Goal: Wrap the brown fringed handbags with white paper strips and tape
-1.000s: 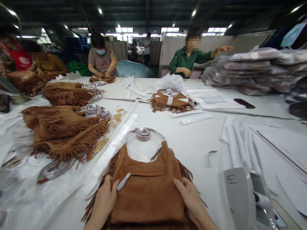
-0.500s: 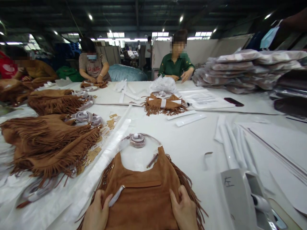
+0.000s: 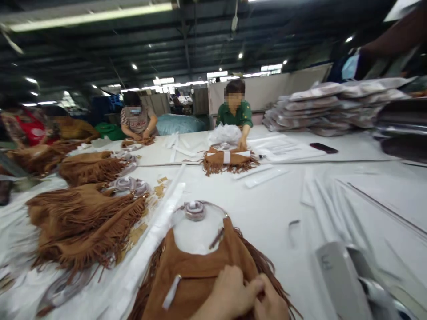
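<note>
Fringed brown bag (image 3: 190, 289): six o'clock, flat on the white table (image 3: 263, 209), zipped side up, presumably for easy reach.
Hands: left (image 3: 230, 291) and right (image 3: 271, 300), curled together above the bag toward five o'clock; cannot tell whether they pinch anything.
Strap (image 3: 195, 211): coiled at twelve o'clock beyond the opening, probably for tidiness.
Zip pull (image 3: 171, 292): white-sleeved, likely against scratches.
Other fringed bags (image 3: 83, 218): ten o'clock, piled.

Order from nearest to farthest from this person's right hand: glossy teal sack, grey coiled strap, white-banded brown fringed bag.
1. Grey coiled strap: ahead, left of right hand.
2. White-banded brown fringed bag: across the white table.
3. Glossy teal sack: behind the table.
</note>
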A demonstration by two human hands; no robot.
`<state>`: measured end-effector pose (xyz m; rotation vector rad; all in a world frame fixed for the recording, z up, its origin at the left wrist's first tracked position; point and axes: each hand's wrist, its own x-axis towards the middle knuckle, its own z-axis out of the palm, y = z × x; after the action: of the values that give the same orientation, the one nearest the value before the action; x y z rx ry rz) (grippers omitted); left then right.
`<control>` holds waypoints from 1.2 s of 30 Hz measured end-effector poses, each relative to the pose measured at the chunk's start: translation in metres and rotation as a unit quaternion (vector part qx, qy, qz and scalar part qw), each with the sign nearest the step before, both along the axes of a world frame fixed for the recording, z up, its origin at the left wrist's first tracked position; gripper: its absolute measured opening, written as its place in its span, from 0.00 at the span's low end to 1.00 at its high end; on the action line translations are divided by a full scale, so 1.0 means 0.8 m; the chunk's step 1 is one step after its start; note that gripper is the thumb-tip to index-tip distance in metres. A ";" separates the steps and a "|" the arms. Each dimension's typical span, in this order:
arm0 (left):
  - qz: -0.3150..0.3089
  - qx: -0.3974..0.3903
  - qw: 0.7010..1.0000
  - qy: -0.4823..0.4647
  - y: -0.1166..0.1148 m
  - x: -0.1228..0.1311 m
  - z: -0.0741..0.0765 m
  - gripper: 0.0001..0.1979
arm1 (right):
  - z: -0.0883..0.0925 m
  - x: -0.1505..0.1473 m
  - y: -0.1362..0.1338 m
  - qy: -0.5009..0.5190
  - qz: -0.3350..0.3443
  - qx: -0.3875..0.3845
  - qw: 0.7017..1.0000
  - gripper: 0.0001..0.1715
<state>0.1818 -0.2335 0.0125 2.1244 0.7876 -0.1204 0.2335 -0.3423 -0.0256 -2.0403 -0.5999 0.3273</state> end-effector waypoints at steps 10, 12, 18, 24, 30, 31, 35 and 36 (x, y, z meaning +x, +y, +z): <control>-0.023 -0.116 0.989 -0.085 0.021 -0.028 -0.039 0.26 | 0.011 -0.004 -0.023 0.131 0.024 -0.007 0.991 0.27; -0.031 -0.139 0.985 -0.100 0.021 -0.030 -0.038 0.25 | 0.014 -0.003 -0.018 0.157 0.073 0.009 0.985 0.24; -0.043 -0.167 0.975 -0.140 0.020 -0.033 -0.035 0.20 | 0.000 -0.002 -0.001 0.387 0.029 0.108 0.915 0.24; -0.054 -0.130 0.981 -0.130 0.019 -0.029 -0.032 0.18 | -0.013 0.002 0.005 0.366 -0.016 0.104 0.925 0.21; -0.158 -0.076 0.977 -0.118 0.022 -0.073 0.007 0.26 | 0.021 0.017 -0.012 0.242 -0.011 0.079 0.967 0.17; -0.187 -0.077 0.973 -0.107 0.025 -0.081 0.011 0.29 | 0.024 0.020 -0.018 0.216 -0.019 0.071 0.974 0.17; -0.272 -0.047 0.960 -0.039 0.037 -0.098 0.008 0.27 | 0.015 0.027 -0.041 0.158 -0.065 0.036 0.985 0.21; -0.280 -0.036 0.959 -0.033 0.037 -0.098 0.004 0.27 | 0.010 0.028 -0.043 0.150 -0.071 0.034 0.986 0.21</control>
<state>0.1034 -0.2035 0.0160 2.2138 0.1197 -0.3676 0.2555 -0.3769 -0.0175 -1.9083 -0.2751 0.5107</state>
